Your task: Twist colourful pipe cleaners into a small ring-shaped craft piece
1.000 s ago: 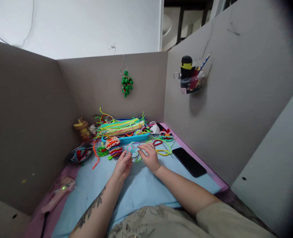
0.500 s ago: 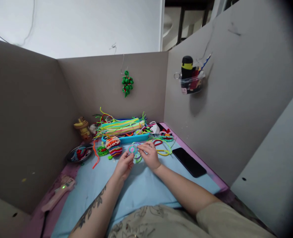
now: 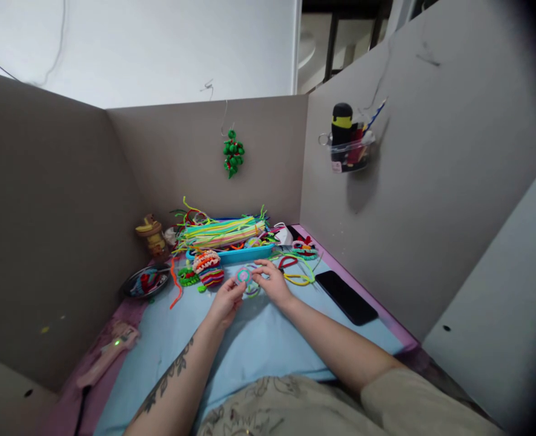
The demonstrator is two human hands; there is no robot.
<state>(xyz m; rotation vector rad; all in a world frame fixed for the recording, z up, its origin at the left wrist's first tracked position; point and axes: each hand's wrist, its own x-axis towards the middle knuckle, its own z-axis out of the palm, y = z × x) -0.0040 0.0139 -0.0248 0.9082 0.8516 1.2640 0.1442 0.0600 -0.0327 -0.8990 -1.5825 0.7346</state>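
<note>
Coil [image 3: 243,276], pink and turquoise, has shifted slightly rightward and toward the wearer since the first frame, and its round face now shows more fully; right-hand fingers are more spread than half a second ago. Containers, located from the grip: just beyond the hands, a blue tray [image 3: 268,250] heaped with pipe cleaners [image 3: 222,233], mostly yellow and pale green, some ends hanging over the rim. Well to the left of the left hand [image 3: 226,304], a dark bowl [image 3: 128,290] holding red and blue fuzzy pieces [image 3: 146,282]. Above and to the right of the right hand [image 3: 274,286], a clear container [image 3: 350,158] hangs on the partition; a black bottle [image 3: 341,124] with a yellow band and a blue striped stick [image 3: 375,115] project from it, other contents indistinct. Grip: left thumb and fingers are closed on the coil at its near left edge, its face turned up toward the wearer. Right thumb and fingertips are at the coil's right edge, index finger extended; cannot tell whether they pinch a strand. Coil thus lies between the two sets of fingertips, over the blue cloth [image 3: 268,345]. Near the left fingertips, on their left, a striped fuzzy piece [image 3: 208,267]; right of the right hand, coloured loops [image 3: 304,278], then a black phone [image 3: 347,297].
</note>
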